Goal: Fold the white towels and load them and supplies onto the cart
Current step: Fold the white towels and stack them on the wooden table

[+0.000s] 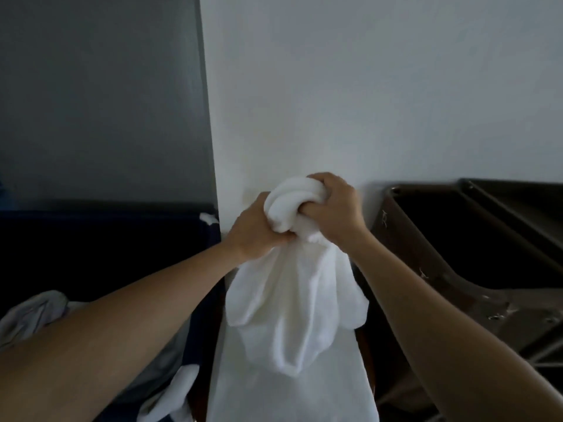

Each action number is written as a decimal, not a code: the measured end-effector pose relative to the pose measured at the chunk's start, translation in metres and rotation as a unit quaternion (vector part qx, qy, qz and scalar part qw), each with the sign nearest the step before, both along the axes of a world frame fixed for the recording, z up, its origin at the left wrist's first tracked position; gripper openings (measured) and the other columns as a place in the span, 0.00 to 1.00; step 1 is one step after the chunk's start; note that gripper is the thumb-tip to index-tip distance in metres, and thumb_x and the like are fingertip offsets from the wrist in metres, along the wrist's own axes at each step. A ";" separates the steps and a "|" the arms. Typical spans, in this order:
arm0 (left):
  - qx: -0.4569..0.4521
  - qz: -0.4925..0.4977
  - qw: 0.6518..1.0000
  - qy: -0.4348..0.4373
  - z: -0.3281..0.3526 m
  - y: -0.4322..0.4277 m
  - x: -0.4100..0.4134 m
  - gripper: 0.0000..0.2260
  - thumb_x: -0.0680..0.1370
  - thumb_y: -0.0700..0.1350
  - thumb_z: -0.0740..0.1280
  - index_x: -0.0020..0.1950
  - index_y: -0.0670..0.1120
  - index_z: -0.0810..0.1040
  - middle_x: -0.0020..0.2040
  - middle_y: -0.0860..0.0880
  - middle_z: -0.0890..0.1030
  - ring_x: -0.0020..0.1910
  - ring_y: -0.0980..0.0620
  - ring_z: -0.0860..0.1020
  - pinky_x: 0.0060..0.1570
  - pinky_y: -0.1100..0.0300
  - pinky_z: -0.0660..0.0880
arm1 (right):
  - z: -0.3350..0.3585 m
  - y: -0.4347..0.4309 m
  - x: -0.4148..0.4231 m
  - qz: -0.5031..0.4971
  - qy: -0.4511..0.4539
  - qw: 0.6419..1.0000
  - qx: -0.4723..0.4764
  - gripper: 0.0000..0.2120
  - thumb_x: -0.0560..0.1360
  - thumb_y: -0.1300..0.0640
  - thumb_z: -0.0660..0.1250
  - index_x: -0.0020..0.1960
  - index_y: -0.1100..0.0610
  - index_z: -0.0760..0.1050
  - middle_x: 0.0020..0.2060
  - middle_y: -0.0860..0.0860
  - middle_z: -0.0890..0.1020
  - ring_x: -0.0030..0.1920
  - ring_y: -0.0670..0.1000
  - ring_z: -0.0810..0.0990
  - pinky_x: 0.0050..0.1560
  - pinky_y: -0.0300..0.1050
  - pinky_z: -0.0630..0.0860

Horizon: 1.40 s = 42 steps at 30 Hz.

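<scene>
Up against the outer corner of a white wall (335, 86), both hands are clamped on one white towel (292, 300) and hold it in the air at about the middle of the view. The left hand (259, 236) grips the bunched cloth from the left and slightly lower, fingers curled tight round the gathered neck. The right hand (332, 208) grips from the right and a little higher, fingers dug into a thick rolled wad of terry that bulges up between the two fists. The hands are just beside each other, with only the wad of towel between them (whether the knuckles actually touch cannot be told). Below the grip the towel hangs loose in soft folds, then falls in a broad flat panel that runs off the bottom edge of the view.

Left of the wall corner is a flat grey panel (106, 102), and under it a dark blue hamper (106, 239). A grey cloth (33, 312) lies crumpled in it at the far left, partly hidden behind the left forearm, and some white linen (179, 391) shows low down beside the hanging towel.

To the right, set against the wall, stands a brown cart (457, 269) with a deep, dark compartment on top; its plastic rim is scuffed and flecked with pale marks. The towel hangs between hamper and cart, touching neither as far as can be seen
</scene>
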<state>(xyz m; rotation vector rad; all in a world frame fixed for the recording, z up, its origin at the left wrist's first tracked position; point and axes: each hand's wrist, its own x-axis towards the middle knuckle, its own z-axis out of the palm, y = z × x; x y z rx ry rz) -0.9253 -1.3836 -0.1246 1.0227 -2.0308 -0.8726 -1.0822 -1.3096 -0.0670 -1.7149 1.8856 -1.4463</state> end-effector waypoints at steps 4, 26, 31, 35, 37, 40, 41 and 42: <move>0.072 -0.063 0.978 -0.186 -0.079 0.019 -0.016 0.40 0.66 0.53 0.79 0.74 0.51 0.65 0.68 0.51 0.73 0.65 0.49 0.74 0.62 0.50 0.73 | -0.113 0.024 -0.037 0.000 0.077 0.986 0.146 0.22 0.67 0.56 0.76 0.59 0.55 0.78 0.52 0.53 0.78 0.53 0.56 0.78 0.48 0.40 0.66; 0.409 0.003 0.855 -0.320 -0.196 0.104 -0.012 0.66 0.53 0.69 0.78 0.79 0.61 0.39 0.79 0.56 0.41 0.79 0.47 0.50 0.76 0.42 0.55 | -0.245 0.002 -0.093 0.129 0.098 0.881 0.444 0.24 0.67 0.52 0.74 0.62 0.52 0.73 0.55 0.53 0.75 0.51 0.54 0.76 0.55 0.49 0.78; 0.381 0.004 0.905 -0.187 -0.168 0.088 -0.002 0.60 0.56 0.66 0.81 0.79 0.60 0.49 0.74 0.58 0.66 0.72 0.53 0.67 0.70 0.55 0.67 | -0.142 -0.018 -0.079 0.069 -0.294 0.928 0.219 0.14 0.58 0.61 0.75 0.42 0.54 0.80 0.35 0.51 0.83 0.39 0.56 0.81 0.38 0.47 0.80; 0.239 0.043 0.963 -0.112 -0.113 0.061 0.001 0.25 0.64 0.64 0.78 0.56 0.68 0.72 0.52 0.66 0.78 0.57 0.62 0.77 0.45 0.73 0.72 | -0.058 -0.023 -0.077 0.103 -0.404 0.906 0.077 0.17 0.56 0.61 0.72 0.42 0.48 0.83 0.37 0.52 0.86 0.35 0.55 0.85 0.34 0.52 0.82; 0.114 0.084 0.986 -0.090 -0.087 0.050 0.005 0.19 0.65 0.63 0.76 0.51 0.69 0.73 0.47 0.67 0.78 0.50 0.67 0.77 0.41 0.76 0.70 | -0.041 -0.022 -0.078 0.122 -0.420 0.898 0.048 0.18 0.58 0.62 0.73 0.45 0.47 0.83 0.40 0.53 0.86 0.38 0.56 0.85 0.35 0.51 0.82; 0.007 0.109 0.993 -0.042 -0.063 0.048 0.019 0.18 0.64 0.63 0.78 0.49 0.63 0.78 0.45 0.62 0.83 0.45 0.67 0.80 0.40 0.71 0.77 | -0.056 -0.018 -0.090 0.098 -0.416 0.900 0.084 0.20 0.62 0.61 0.75 0.54 0.52 0.81 0.47 0.58 0.85 0.45 0.61 0.85 0.43 0.61 0.83; -0.014 0.104 0.992 -0.070 -0.060 0.051 0.024 0.17 0.64 0.63 0.77 0.48 0.58 0.80 0.43 0.59 0.83 0.43 0.64 0.81 0.40 0.66 0.80 | -0.072 -0.014 -0.095 0.081 -0.401 0.905 0.113 0.20 0.64 0.61 0.76 0.55 0.53 0.80 0.48 0.58 0.85 0.46 0.62 0.84 0.45 0.62 0.83; -0.021 0.090 0.990 -0.110 -0.060 0.055 0.029 0.16 0.65 0.62 0.76 0.46 0.55 0.80 0.42 0.58 0.83 0.42 0.63 0.81 0.41 0.60 0.81 | -0.091 -0.008 -0.100 0.059 -0.363 0.917 0.152 0.19 0.65 0.61 0.77 0.55 0.53 0.79 0.48 0.58 0.85 0.46 0.61 0.84 0.45 0.61 0.83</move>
